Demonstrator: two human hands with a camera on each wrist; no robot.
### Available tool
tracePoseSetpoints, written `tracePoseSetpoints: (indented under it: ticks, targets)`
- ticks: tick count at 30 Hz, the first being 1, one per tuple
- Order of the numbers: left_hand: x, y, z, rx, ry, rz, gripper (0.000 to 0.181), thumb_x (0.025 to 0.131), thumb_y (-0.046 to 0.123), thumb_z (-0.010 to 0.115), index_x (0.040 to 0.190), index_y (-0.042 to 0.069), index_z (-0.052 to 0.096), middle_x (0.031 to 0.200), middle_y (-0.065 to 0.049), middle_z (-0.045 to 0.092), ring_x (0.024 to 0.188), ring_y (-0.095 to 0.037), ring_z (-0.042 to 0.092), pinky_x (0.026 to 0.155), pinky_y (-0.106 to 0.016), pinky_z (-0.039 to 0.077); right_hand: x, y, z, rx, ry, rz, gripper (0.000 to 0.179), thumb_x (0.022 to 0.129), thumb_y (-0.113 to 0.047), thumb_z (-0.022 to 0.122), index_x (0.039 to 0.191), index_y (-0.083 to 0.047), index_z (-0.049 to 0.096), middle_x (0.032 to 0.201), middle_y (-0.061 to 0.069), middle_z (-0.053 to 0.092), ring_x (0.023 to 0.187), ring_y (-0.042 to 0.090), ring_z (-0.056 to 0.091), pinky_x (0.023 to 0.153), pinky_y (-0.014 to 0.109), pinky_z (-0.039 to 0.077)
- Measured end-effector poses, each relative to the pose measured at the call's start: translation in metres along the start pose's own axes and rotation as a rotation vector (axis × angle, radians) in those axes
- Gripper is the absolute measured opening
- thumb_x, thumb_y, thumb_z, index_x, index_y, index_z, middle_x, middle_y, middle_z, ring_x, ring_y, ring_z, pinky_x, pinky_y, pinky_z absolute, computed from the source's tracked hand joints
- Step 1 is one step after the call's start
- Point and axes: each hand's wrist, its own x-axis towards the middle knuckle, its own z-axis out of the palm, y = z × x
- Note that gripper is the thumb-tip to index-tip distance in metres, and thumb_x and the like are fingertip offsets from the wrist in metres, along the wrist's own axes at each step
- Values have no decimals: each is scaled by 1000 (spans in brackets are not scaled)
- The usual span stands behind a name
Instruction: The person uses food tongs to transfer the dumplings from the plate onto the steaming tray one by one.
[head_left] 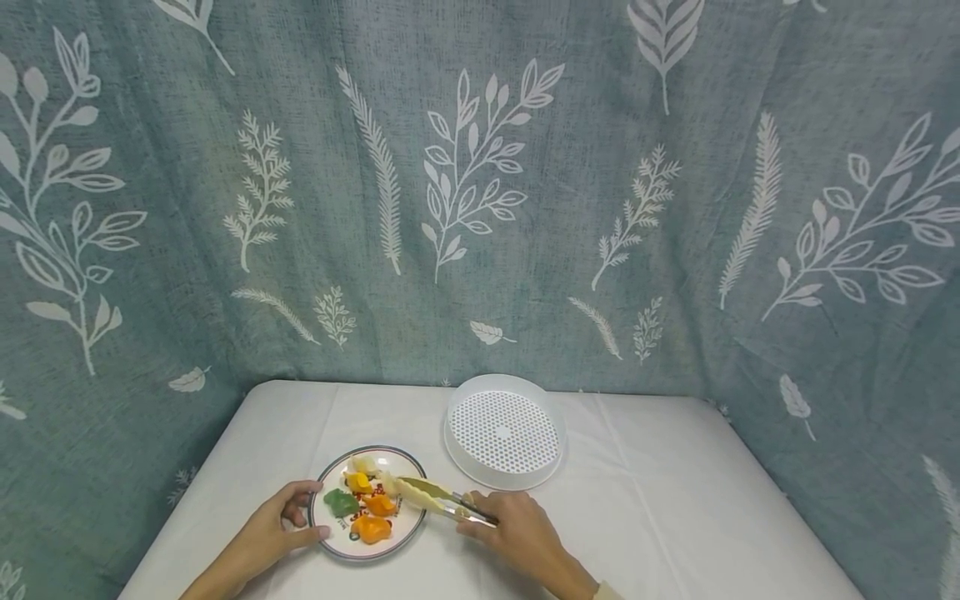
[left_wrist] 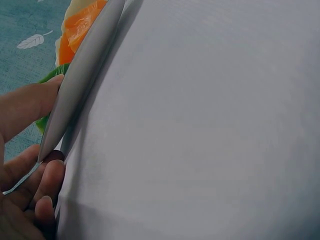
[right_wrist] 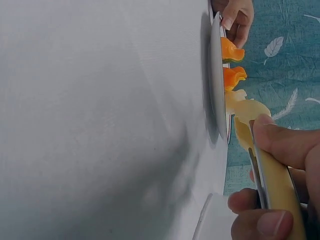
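Note:
My left hand [head_left: 262, 531] grips the near-left rim of a round white plate [head_left: 407, 527] with a dark-edged border, its thumb and fingers at the edge. Several dumpling-shaped pieces lie on the plate: a green one [head_left: 341, 502], two orange ones [head_left: 371, 529], a yellow one [head_left: 358, 482] and a cream one [head_left: 365, 464]. In my right hand [head_left: 519, 527] is a pair of tongs [right_wrist: 276, 175] with pale yellow arms and metal edges. The tong tips reach over the plate's right side, at a pale dumpling [right_wrist: 235, 101]; whether they clamp it is unclear.
A round white steamer tray [head_left: 463, 454] with a perforated base and raised wall stands behind and right of the plate. Both sit on a white-covered table [head_left: 637, 517]. Blue-green leaf-patterned curtains [head_left: 480, 208] hang along the back and both sides.

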Motion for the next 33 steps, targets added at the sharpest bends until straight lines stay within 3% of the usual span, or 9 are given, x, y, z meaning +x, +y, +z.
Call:
tracePoseSetpoints:
  ticks: [6, 9, 14, 19, 24, 31, 33]
  targets:
    - [-1, 1, 0, -2, -5, -8, 88, 67, 37, 97, 138, 5, 56, 104, -4, 59, 88, -21, 48, 71, -31, 41, 0, 1, -7, 61, 25, 2, 21, 87, -41, 81, 97, -22, 79, 63, -20, 45, 55, -3, 37, 48, 19, 35]
    - [-1, 1, -1, -1, -6, -9, 89, 67, 38, 97, 139, 5, 56, 104, -4, 59, 88, -21, 47, 71, -32, 40, 0, 2, -12, 83, 32, 3, 19, 89, -40, 79, 92, -23, 75, 63, -19, 43, 56, -3, 37, 48, 19, 35]
    - [-1, 2, -2, 2, -10, -7, 88, 67, 38, 96, 139, 5, 56, 102, -4, 58, 88, -21, 47, 71, -32, 40, -2, 5, -22, 103, 47, 14, 29, 91, -45, 76, 104, -19, 79, 63, -18, 42, 56, -3, 37, 48, 20, 35]
    - [-1, 2, -1, 3, -10, -10, 90, 67, 38, 96, 140, 5, 55, 101, -4, 58, 88, -21, 47, 72, -33, 40, -2, 11, -32, 78, 59, 53, 50, 92, -45, 75, 124, -6, 75, 61, -17, 44, 53, -2, 36, 47, 20, 36]
    - [0, 0, 0, 1, -12, -16, 91, 67, 39, 96, 140, 5, 55, 101, -4, 58, 88, -21, 47, 72, -34, 39, -1, 21, -43, 59, 85, 113, 56, 91, -44, 76, 124, 1, 71, 58, -15, 43, 51, 0, 34, 45, 21, 36]
    - [1, 0, 0, 4, -13, -12, 91, 67, 39, 96, 140, 5, 55, 102, -4, 58, 88, -21, 47, 73, -35, 39, 1, 40, -59, 10, 153, 203, 54, 89, -44, 79, 121, -1, 74, 70, -12, 65, 55, 3, 42, 49, 23, 39]
    - [1, 0, 0, 5, -12, -11, 90, 67, 38, 96, 140, 5, 55, 101, -4, 57, 88, -21, 47, 74, -35, 39, 2, 46, -64, -2, 162, 221, 54, 89, -45, 79, 121, -1, 74, 68, -9, 63, 56, 5, 43, 50, 24, 39]
